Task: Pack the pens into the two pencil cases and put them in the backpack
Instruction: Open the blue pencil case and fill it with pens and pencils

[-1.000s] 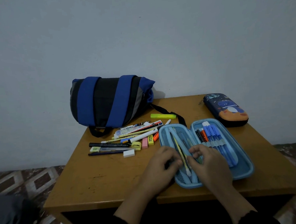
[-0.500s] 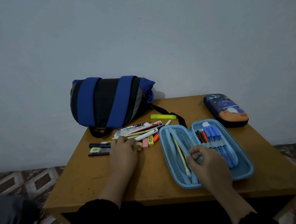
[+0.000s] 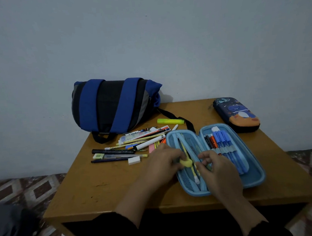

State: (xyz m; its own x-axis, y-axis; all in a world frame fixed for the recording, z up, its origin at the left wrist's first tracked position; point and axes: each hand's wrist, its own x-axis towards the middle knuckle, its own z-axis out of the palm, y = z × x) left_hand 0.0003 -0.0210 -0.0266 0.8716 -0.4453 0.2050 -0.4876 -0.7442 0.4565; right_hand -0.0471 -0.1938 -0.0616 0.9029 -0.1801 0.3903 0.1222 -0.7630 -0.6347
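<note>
Bare table surface along front edge and front-left corner; clear strip at right edge beyond open blue pencil case. Left hand closed on yellow pen over case's left mesh half; right hand curled, pinching at same pen, grip unclear. Loose pens mid-left. Closed patterned case at back-right corner. Backpack at back-left edge.

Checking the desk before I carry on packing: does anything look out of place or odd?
Only the yellow highlighter: it lies alone near the backpack strap, apart from the loose pile of pens. Nothing looks spilled or damaged.
</note>
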